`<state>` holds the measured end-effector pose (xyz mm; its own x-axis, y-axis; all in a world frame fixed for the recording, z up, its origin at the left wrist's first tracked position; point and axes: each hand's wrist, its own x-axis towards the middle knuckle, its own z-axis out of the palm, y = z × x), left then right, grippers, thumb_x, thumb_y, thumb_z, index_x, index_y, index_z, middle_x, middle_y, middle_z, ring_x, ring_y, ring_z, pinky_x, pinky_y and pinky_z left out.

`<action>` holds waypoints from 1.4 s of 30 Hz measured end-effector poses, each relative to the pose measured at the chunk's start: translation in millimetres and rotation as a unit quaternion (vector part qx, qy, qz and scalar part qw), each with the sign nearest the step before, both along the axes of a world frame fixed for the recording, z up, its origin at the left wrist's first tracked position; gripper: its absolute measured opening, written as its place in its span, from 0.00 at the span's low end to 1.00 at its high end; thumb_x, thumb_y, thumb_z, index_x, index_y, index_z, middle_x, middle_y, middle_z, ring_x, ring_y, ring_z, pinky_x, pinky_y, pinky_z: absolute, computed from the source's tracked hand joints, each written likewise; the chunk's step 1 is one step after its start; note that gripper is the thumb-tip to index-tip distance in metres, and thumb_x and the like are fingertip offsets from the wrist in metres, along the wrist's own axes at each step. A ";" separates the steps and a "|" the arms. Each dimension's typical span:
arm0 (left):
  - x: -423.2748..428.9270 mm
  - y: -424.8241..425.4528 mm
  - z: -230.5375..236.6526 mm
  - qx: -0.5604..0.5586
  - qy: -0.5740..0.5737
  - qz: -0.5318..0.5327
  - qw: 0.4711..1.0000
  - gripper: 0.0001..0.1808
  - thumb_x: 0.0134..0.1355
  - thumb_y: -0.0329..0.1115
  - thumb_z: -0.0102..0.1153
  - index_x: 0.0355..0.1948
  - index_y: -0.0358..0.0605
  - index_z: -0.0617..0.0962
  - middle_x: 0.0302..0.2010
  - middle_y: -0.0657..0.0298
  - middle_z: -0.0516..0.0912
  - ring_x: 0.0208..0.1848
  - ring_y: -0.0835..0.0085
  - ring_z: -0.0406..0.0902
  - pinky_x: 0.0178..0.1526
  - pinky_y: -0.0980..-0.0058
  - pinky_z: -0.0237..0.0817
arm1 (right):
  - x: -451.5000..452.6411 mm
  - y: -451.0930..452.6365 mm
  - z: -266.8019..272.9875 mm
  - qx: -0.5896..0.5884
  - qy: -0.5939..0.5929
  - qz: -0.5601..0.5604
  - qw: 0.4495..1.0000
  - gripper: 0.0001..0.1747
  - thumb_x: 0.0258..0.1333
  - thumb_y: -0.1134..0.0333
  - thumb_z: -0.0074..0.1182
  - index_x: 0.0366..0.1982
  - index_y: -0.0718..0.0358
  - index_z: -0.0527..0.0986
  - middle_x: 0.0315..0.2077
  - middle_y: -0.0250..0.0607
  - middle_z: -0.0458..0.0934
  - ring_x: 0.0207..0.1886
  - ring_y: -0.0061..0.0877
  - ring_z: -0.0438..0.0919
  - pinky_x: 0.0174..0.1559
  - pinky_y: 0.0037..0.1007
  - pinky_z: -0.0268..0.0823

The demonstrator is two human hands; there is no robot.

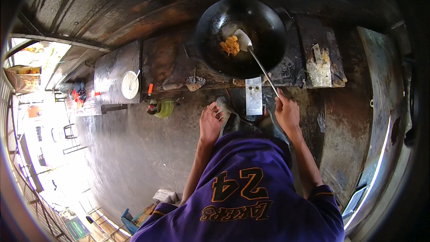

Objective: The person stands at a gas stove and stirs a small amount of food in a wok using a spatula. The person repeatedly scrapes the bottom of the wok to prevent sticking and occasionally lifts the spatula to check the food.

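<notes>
A large black wok (265,33) stands before me. In its bowl lies an orange-brown clump of food (230,45), beside the broad blade of a metal wok spatula (262,65). My right hand (287,111) is closed around the end of the spatula's long handle, just past the wok's near rim. My left hand (211,121) hangs free over the floor at the wok's near left, its fingers apart and slightly curled, holding nothing. Between the hands, a metal plate (253,95) of the stove juts out below the wok.
A white bowl of pale mixture (130,85) with a utensil in it stands on the metal counter (111,70) at left. An orange object (150,89) lies near the counter edge, above a yellow-green container (165,108). Right of the wok, a flat metal piece (316,53) rests on the blackened worktop.
</notes>
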<state>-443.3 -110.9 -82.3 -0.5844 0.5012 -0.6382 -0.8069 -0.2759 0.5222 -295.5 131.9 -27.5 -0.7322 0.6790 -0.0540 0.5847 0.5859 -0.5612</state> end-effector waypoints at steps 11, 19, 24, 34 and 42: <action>6.5 24.8 1.9 0.022 -0.037 0.021 0.999 0.22 0.68 0.50 0.43 0.55 0.48 0.71 0.40 0.67 0.76 0.40 0.71 0.71 0.43 0.71 0.59 | 5.7 2.3 1.9 -0.017 0.030 0.005 0.999 0.17 0.58 0.68 0.51 0.49 0.64 0.76 0.21 0.56 0.76 0.23 0.49 0.77 0.27 0.44 0.69; 14.9 25.9 -3.7 0.010 -0.029 0.010 0.999 0.21 0.67 0.50 0.44 0.53 0.48 0.71 0.39 0.68 0.77 0.41 0.71 0.72 0.43 0.71 0.60 | 15.0 -6.0 3.3 -0.044 0.034 0.027 0.998 0.17 0.58 0.69 0.51 0.48 0.65 0.77 0.19 0.56 0.76 0.22 0.48 0.76 0.26 0.43 0.69; 20.5 22.9 -5.2 -0.004 -0.030 0.008 1.000 0.20 0.68 0.49 0.43 0.52 0.48 0.72 0.40 0.67 0.77 0.40 0.70 0.72 0.43 0.71 0.62 | 12.2 -12.9 -0.4 -0.036 0.061 0.041 0.997 0.17 0.58 0.68 0.52 0.49 0.64 0.77 0.20 0.55 0.76 0.21 0.46 0.77 0.25 0.42 0.68; 29.1 15.6 5.4 0.000 -0.016 0.012 1.000 0.20 0.68 0.49 0.44 0.52 0.49 0.72 0.40 0.67 0.75 0.42 0.71 0.71 0.45 0.71 0.60 | 2.3 63.7 19.6 0.122 -0.053 0.000 0.991 0.17 0.62 0.65 0.49 0.51 0.59 0.77 0.25 0.44 0.82 0.22 0.33 0.80 0.26 0.35 0.72; 37.9 28.2 33.2 0.090 -0.034 0.023 0.995 0.17 0.67 0.48 0.46 0.49 0.50 0.75 0.40 0.67 0.76 0.42 0.71 0.72 0.45 0.71 0.62 | 1.5 105.2 34.1 0.179 -0.101 0.054 0.977 0.16 0.65 0.65 0.47 0.50 0.62 0.77 0.28 0.43 0.83 0.24 0.35 0.78 0.26 0.37 0.71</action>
<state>-405.4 -82.7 -49.2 -0.5677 0.5848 -0.5794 -0.8232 -0.3971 0.4058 -294.0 237.2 6.6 -0.7991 0.6008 0.0221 0.5868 0.7874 -0.1888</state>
